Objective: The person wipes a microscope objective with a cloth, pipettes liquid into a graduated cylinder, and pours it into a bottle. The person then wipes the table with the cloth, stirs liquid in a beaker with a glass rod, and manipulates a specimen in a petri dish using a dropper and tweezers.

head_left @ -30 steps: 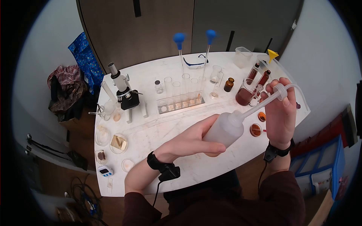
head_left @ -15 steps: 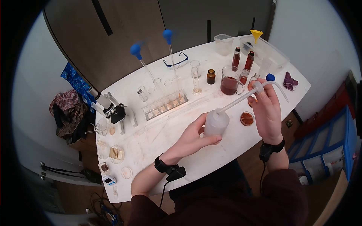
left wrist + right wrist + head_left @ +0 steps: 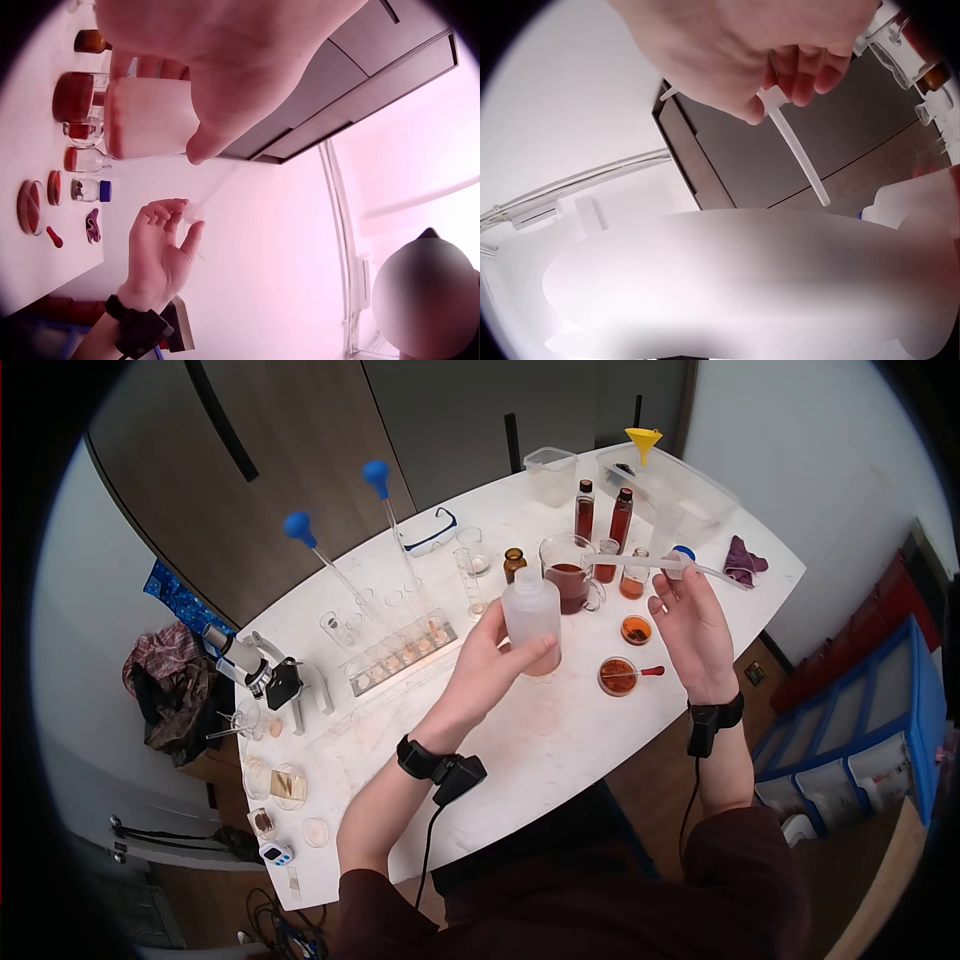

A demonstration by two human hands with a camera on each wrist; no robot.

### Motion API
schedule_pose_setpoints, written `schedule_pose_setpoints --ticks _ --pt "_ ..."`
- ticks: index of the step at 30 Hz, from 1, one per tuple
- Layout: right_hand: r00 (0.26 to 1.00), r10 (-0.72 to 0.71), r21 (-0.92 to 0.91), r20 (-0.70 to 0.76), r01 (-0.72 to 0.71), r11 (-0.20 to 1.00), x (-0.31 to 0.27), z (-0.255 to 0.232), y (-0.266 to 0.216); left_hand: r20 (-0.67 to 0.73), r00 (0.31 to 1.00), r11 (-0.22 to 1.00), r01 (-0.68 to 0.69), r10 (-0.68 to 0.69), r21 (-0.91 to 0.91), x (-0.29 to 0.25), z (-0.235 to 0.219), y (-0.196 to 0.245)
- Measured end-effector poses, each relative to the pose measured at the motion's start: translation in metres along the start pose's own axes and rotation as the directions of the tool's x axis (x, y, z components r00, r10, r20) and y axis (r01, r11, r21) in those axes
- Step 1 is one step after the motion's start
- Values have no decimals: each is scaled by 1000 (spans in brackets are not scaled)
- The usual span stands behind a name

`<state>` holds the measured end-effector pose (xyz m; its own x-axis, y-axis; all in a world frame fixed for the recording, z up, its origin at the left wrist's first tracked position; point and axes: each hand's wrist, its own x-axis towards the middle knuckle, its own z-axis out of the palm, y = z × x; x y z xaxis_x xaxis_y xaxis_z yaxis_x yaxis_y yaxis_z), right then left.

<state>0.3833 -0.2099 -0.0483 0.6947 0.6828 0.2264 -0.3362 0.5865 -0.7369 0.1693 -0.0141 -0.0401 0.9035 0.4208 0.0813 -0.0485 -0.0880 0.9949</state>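
My left hand [image 3: 478, 678] grips the body of a translucent white squeeze bottle [image 3: 532, 612], held upright over the table with its neck uncovered. In the left wrist view, the thumb and fingers wrap round the bottle [image 3: 154, 116]. To the right and apart from it, my right hand [image 3: 695, 632] pinches the bottle's cap [image 3: 676, 566] between thumb and fingers. From that cap a long straight dip tube [image 3: 632, 561] points left toward the bottle, and a bent spout [image 3: 722, 576] sticks out on the right. The tube [image 3: 801, 157] also shows below the fingers in the right wrist view.
Behind the bottle stands a glass beaker [image 3: 572, 588] of dark red liquid, near two red-filled vials [image 3: 621, 520]. Petri dishes [image 3: 618, 677] lie between the hands. A test tube rack [image 3: 405, 660], blue-bulbed pipettes [image 3: 300, 528] and a microscope [image 3: 283, 682] stand to the left.
The cap and its tube have come out of the bottle, and the two hands now hold them separately. The bottle has gone from tilted to upright; the head view has turned right.
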Motion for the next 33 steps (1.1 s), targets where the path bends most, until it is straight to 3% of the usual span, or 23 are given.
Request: schedule_pose_setpoints --ticks 4,6,8,10,11,13,14,16,20,24,27,29,33 --pt "997 -2 115 -74 10 993 -13 -31 -3 -78 996 998 -46 49 31 35 -7 -4" --pt "995 -11 154 -95 26 988 -25 -41 -6 -96 992 982 -64 82 179 52 -10 -3" --pt "995 -6 171 -96 23 985 -37 -53 -5 -142 982 973 -89 121 215 66 -9 3" --pt "990 37 215 -133 -8 977 -49 -63 -2 -182 982 891 42 46 452 80 -12 12" --pt "986 42 228 -162 -4 974 -55 -66 -2 -180 983 890 45 42 454 88 -14 12" --pt "983 56 238 -177 -13 971 -65 -76 3 -133 967 635 -36 217 772 103 -18 13" --pt "980 68 244 -186 -21 970 -70 -83 6 -132 968 636 -34 212 771 107 -18 15" --pt "972 106 270 -212 -46 962 -79 -98 17 -70 980 507 -34 185 861 113 -17 23" --pt "933 186 320 -310 -82 944 -94 -115 28 -46 979 366 -30 197 930 125 -18 24" --pt "931 186 331 -313 -77 940 -103 -125 31 -32 988 302 -17 154 953 130 -16 21" --pt "923 189 358 -335 -61 932 -105 -127 35 6 977 204 -50 212 978 133 -18 11" --pt "921 207 381 -330 -71 922 -107 -130 37 84 955 73 -109 284 991 134 -18 8" --pt "908 213 365 -362 -72 928 -106 -124 37 151 940 -21 -152 306 988 137 -18 8"
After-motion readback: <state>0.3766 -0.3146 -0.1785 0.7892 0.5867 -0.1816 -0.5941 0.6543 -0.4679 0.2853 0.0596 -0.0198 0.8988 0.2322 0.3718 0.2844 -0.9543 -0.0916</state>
